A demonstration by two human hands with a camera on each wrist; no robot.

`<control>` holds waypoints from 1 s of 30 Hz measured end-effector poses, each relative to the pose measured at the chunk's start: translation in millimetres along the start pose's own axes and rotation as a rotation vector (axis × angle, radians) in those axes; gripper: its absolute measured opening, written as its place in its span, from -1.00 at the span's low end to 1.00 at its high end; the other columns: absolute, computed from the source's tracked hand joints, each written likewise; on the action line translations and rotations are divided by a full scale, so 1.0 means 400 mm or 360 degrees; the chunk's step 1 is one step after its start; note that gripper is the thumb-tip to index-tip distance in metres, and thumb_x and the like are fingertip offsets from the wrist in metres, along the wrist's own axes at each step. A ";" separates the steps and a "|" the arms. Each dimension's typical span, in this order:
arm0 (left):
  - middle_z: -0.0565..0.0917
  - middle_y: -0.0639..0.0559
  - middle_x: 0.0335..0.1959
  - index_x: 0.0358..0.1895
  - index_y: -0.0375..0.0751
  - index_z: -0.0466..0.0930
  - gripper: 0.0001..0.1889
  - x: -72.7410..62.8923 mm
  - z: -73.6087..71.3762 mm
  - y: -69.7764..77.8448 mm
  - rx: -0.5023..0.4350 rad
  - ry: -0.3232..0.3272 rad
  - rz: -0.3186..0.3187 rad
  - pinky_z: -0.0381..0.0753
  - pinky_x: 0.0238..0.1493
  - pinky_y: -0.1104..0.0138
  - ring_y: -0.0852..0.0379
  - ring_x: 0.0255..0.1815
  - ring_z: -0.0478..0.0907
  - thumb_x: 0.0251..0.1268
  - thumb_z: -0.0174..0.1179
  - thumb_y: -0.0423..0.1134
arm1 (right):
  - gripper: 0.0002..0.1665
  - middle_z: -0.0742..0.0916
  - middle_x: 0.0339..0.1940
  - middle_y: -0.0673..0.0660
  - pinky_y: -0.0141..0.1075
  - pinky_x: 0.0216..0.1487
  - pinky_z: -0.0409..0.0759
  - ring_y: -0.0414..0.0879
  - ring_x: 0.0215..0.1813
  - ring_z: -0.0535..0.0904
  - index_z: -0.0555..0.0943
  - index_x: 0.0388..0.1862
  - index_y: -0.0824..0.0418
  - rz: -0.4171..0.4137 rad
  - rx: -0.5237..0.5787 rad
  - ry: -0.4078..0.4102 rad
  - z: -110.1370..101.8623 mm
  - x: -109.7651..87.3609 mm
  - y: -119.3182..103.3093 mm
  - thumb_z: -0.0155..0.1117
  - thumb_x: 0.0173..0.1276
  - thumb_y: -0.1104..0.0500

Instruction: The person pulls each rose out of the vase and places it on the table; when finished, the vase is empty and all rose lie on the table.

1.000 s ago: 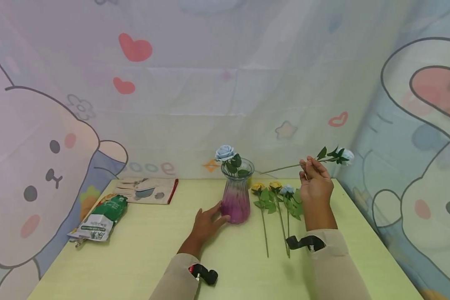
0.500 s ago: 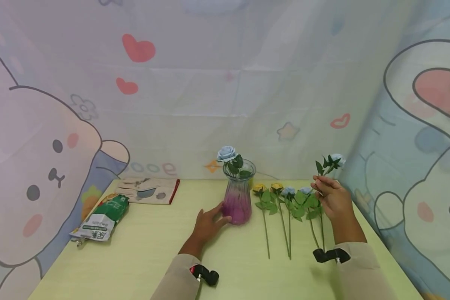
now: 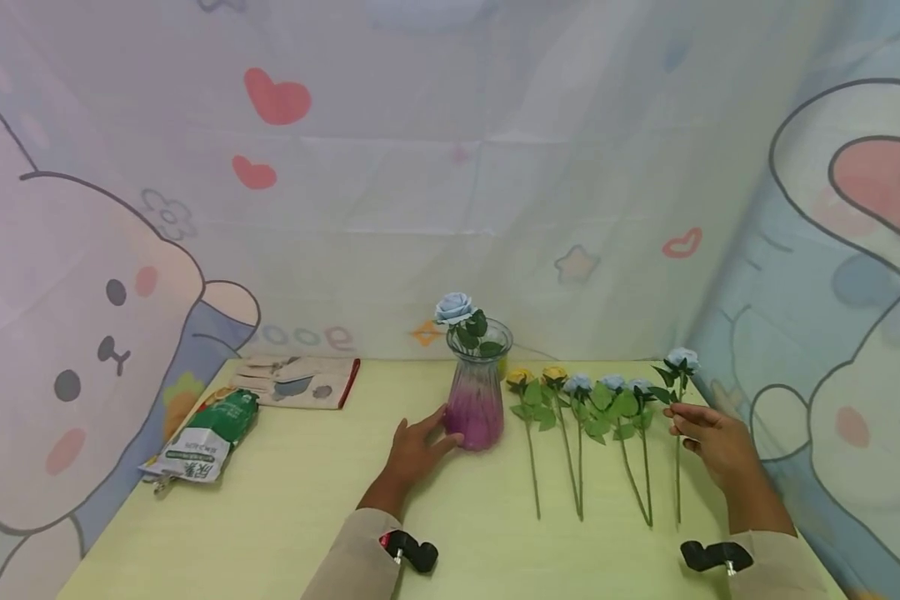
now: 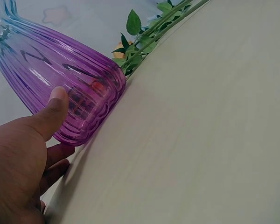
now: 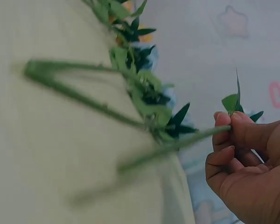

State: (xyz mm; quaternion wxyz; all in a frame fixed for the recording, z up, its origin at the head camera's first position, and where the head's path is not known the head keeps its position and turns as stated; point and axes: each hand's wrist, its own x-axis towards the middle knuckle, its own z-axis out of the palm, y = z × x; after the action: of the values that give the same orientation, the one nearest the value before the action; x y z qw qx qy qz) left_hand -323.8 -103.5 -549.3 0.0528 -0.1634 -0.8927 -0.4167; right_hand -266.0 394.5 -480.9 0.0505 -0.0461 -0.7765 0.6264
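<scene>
A glass vase (image 3: 474,404), clear at the top and purple below, stands upright with one blue rose (image 3: 456,309) in it. My left hand (image 3: 416,450) holds the vase low on its left side; in the left wrist view the thumb lies along the purple glass (image 4: 91,93), with the other fingers near the base. My right hand (image 3: 716,437) pinches the green stem of another blue rose (image 3: 681,360) between thumb and fingertips, just under its leaves. In the right wrist view that stem (image 5: 177,143) slants down toward the table from the fingers.
Left of the held rose lie two yellow roses (image 3: 520,377) and several blue roses (image 3: 612,382), stems toward me. A pair of work gloves (image 3: 300,383) and a green and white bag (image 3: 206,437) lie on the left of the table (image 3: 307,517). A printed curtain hangs behind.
My right hand has moved right and down with the blue rose, turning it from nearly level to upright, blossom away from me. The left hand stays at the vase.
</scene>
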 end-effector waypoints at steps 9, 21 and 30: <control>0.62 -0.19 0.49 0.65 -0.14 0.43 -0.22 0.004 0.000 0.002 -0.0003 0.0005 0.0001 -0.06 0.77 -0.38 -0.26 0.60 0.52 0.53 0.32 0.19 | -0.48 0.75 -0.08 -0.55 -0.38 -0.12 0.67 -0.45 -0.12 0.67 0.60 0.46 0.39 -0.0007 -0.0432 0.0139 -0.027 -0.022 0.041 0.22 0.75 0.07; 0.61 -0.19 0.51 0.65 -0.15 0.42 -0.21 0.004 0.006 -0.003 0.0009 0.0001 -0.0019 -0.07 0.78 -0.38 -0.26 0.61 0.52 0.53 0.32 0.21 | -0.63 0.82 0.15 0.43 -0.63 -0.20 0.54 -0.71 -0.20 0.45 0.72 0.26 0.43 -0.0210 -0.0873 0.0373 -0.003 -0.013 0.104 0.32 0.67 0.18; 0.62 -0.19 0.50 0.65 -0.15 0.42 -0.21 0.003 0.003 0.001 -0.0005 0.0007 -0.0013 -0.07 0.77 -0.39 -0.26 0.61 0.52 0.53 0.32 0.20 | -0.64 0.81 0.11 0.45 -0.40 -0.23 0.60 0.03 -0.04 0.73 0.75 0.22 0.40 -0.0115 -0.0924 0.0432 0.007 -0.012 0.102 0.36 0.64 0.18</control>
State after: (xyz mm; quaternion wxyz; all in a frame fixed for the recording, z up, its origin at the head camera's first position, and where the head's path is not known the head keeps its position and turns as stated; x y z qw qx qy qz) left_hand -324.9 -102.1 -549.7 0.0527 -0.1591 -0.8925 -0.4187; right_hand -261.1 399.7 -521.3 0.1605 -0.1139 -0.9101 0.3647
